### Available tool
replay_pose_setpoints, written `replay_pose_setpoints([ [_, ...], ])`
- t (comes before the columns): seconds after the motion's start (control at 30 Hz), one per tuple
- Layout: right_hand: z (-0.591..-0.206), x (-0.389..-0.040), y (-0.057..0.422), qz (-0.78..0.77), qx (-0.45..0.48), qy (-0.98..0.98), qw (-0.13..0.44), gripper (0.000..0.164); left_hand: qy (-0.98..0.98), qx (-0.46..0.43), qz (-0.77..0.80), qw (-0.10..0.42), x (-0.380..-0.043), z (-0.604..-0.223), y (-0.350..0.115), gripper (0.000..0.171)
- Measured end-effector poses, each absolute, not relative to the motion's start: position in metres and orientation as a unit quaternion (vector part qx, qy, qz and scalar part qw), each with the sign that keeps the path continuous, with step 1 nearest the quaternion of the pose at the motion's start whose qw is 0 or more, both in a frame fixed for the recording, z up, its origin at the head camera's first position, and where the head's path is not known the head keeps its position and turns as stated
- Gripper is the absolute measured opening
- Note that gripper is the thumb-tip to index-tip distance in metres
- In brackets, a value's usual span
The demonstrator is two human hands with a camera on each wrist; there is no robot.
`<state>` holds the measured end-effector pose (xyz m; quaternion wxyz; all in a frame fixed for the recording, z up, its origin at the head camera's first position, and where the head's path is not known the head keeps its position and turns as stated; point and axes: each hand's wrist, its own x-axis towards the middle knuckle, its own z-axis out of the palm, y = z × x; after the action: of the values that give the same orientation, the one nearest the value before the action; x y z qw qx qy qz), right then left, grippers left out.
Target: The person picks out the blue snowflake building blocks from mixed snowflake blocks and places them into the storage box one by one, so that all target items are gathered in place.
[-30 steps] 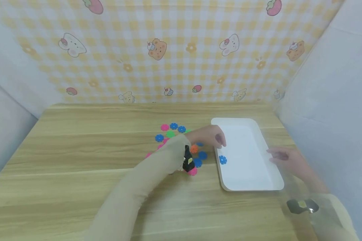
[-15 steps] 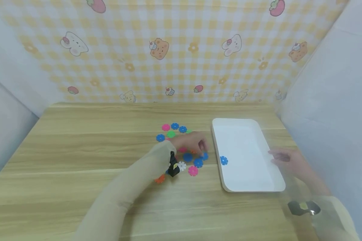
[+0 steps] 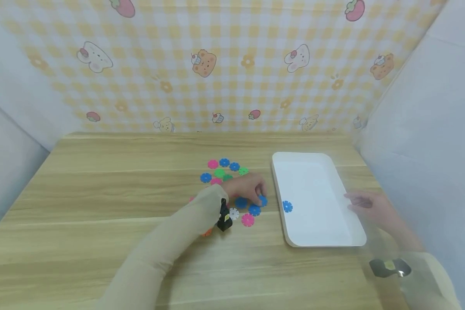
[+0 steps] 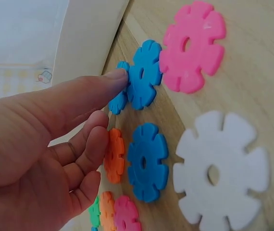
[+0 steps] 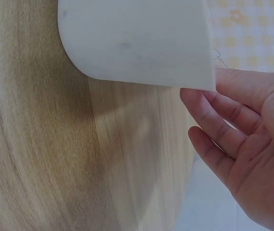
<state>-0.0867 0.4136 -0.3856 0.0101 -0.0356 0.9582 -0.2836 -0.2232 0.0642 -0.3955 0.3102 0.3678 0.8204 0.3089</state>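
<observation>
Yellow-checked cloth (image 3: 232, 90) printed with animals, strawberries and cupcakes hangs along the far edge of a wood-grain worktop (image 3: 81, 193), and white sheets (image 3: 422, 112) close off the left and right sides. Near the worktop's right edge sits a white tray (image 3: 317, 224), one blue flower disc (image 3: 287, 206) inside it by the left wall.

Beside the tray, around the middle of the worktop, lies a loose group of discs. At the group's right side the left hand (image 3: 245, 188) pinches a disc, the held disc (image 3: 263, 200), also blue, between thumb and index finger, the other fingers curled in toward the palm. Just nearer the front edge are another blue (image 3: 254, 210), a pink (image 3: 248, 220) and a white (image 3: 234, 213); an orange (image 3: 207, 232) shows partly behind the sleeve (image 3: 170, 245). Toward the far edge lie pink, blue and green ones.

The right hand (image 3: 372, 206) grips the tray's right rim, thumb on one side and fingers on the other. Each wrist wears a black strap (image 3: 224, 219).
</observation>
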Motion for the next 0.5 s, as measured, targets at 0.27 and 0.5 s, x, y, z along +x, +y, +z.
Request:
replay_pose_setpoints([
  [0.27,-0.3865,-0.0854,0.4130,-0.278,-0.036,0.960,0.006,0.033,0.822,0.363,0.308,0.312,-0.2219,-0.3954,0.0670,0.022],
  [0.5,-0.3866,-0.0846,0.4141,-0.278,-0.029,0.960,0.009,0.034,0.798,0.381,0.335,0.325,-0.2231,-0.3954,0.0681,0.017],
])
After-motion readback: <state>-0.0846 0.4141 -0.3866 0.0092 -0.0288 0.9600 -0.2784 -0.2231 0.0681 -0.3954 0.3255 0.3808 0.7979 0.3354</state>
